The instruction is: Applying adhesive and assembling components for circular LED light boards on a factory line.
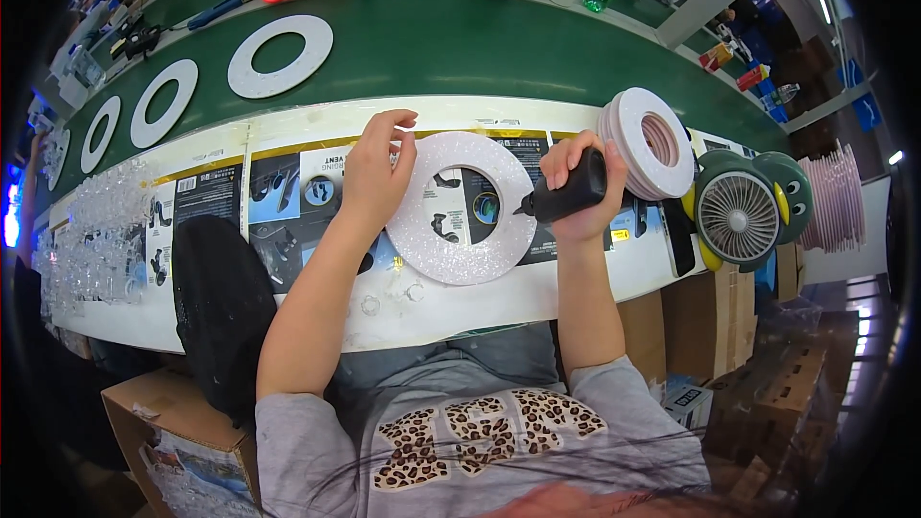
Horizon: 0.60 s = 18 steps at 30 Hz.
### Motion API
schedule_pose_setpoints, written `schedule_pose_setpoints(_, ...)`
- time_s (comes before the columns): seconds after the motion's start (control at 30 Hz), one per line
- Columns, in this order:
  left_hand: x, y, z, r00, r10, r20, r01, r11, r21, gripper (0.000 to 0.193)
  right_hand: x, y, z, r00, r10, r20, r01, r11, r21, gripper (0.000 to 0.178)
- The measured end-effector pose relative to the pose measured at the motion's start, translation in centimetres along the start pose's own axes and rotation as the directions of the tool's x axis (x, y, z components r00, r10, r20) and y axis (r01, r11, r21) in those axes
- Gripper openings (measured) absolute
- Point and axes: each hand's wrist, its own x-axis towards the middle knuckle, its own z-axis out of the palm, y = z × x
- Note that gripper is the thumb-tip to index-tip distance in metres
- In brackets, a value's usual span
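Observation:
A white glittery ring (413, 216) lies flat in front of me on printed sheets. My right hand (582, 194) is wrapped round a black squeeze bottle (573, 188). The bottle is tilted, its narrow nozzle pointing left over the ring's right side; whether the tip touches the ring I cannot tell. At the ring's upper left edge is my left hand (381, 165), holding nothing, its fingers loosely bent and apart from the thumb. Two small clear plastic pieces, one of them a round clear piece (370, 305), lie on the table below the ring.
Right of my hands stand a stack of rings (655, 149) and a small green fan (739, 216). Farther off, white rings (280, 57) lie on the green surface (422, 48). Many clear plastic pieces (101, 240) cover the left end, beside a black cloth-like item (219, 302).

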Motion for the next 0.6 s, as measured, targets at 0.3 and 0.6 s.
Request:
schedule_pose_setpoints(0.3,-0.1,0.2,-0.1,1.000,-0.008,0.000,0.008,1.000,0.005,0.023,-1.1,-0.7,0.3,0.994,0.056,0.094,-0.064,0.994,0.085,0.045)
schedule_pose_setpoints(0.6,-0.1,0.2,-0.1,1.000,-0.005,0.000,0.005,1.000,0.003,0.023,-1.3,-0.2,0.5,0.994,0.071,0.080,-0.079,0.991,0.106,0.045)
